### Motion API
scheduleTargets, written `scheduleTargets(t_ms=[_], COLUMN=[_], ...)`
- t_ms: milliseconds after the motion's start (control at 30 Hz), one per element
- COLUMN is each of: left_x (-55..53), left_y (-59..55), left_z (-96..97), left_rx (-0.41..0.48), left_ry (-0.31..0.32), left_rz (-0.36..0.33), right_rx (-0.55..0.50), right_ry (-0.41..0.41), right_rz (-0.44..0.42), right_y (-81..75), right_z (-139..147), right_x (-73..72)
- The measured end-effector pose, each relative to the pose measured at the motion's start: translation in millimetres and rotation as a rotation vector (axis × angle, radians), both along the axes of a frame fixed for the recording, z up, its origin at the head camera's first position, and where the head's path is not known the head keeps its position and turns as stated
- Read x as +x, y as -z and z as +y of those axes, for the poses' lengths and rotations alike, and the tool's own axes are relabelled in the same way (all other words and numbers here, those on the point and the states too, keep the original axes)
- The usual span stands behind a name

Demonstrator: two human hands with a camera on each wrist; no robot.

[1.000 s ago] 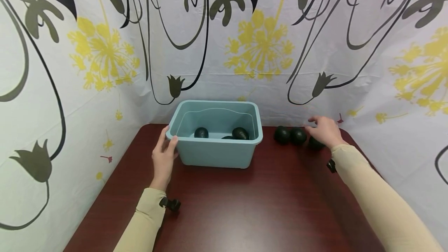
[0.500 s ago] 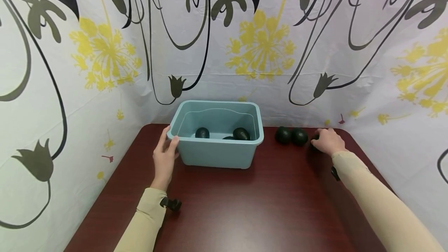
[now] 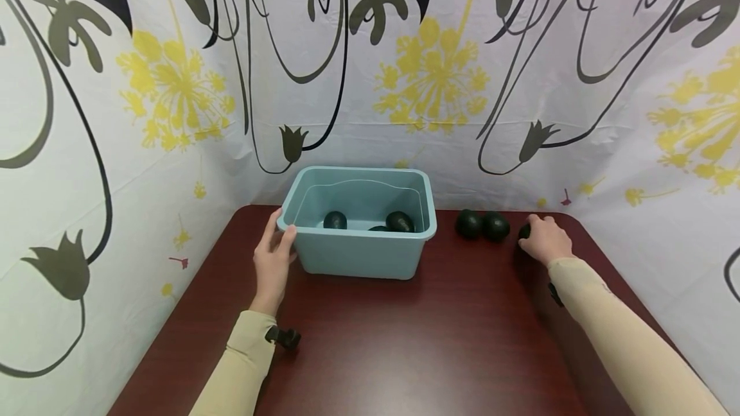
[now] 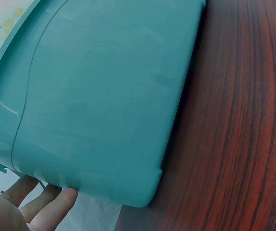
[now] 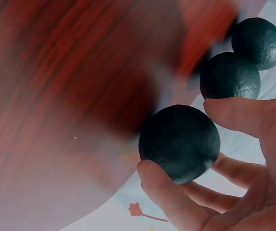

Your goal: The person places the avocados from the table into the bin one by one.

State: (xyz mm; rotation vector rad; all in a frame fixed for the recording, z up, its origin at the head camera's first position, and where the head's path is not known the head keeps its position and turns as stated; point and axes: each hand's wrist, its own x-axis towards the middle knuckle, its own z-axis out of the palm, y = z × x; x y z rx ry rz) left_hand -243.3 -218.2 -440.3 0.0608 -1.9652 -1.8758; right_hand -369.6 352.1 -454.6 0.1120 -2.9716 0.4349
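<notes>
A light blue plastic bin [image 3: 358, 252] stands toward the back of the table. Several dark green avocados lie in it, among them one avocado [image 3: 399, 221] at its right and another avocado [image 3: 334, 220] at its left; the front wall partly hides one. My left hand [image 3: 273, 268] holds the bin's front left corner, with its fingers against the left side. At the back right, my right hand [image 3: 546, 239] grips a round dark avocado [image 5: 178, 144] between thumb and fingers. Just left of it, two more avocados [image 3: 469, 224] lie side by side on the table.
A dark red-brown wooden table [image 3: 416, 339] has its back edge close to a white patterned cloth [image 3: 358, 101] hanging behind. The same cloth hangs at both sides. Black camera bands sit on both wrists.
My right hand has lowered onto the rightmost avocado, closed its fingers round it and shifted slightly right, away from the other two. My left hand has stayed at the bin's corner.
</notes>
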Motion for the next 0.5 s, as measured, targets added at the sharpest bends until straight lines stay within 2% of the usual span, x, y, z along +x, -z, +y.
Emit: scheduleTargets(t_ms=[233,500], left_x=[0.6,2.4], left_y=[-1.0,-2.4], left_z=[0.6,0.9], left_rx=[0.005,0.002], left_ry=[0.002,-0.002], left_rz=[0.001,-0.002], right_rx=[0.009,-0.010], right_ry=[0.015,0.008], right_rz=[0.026,0.072], right_y=[9.4,13.2], right_z=[10.4,17.9], right_x=[-1.7,2.5])
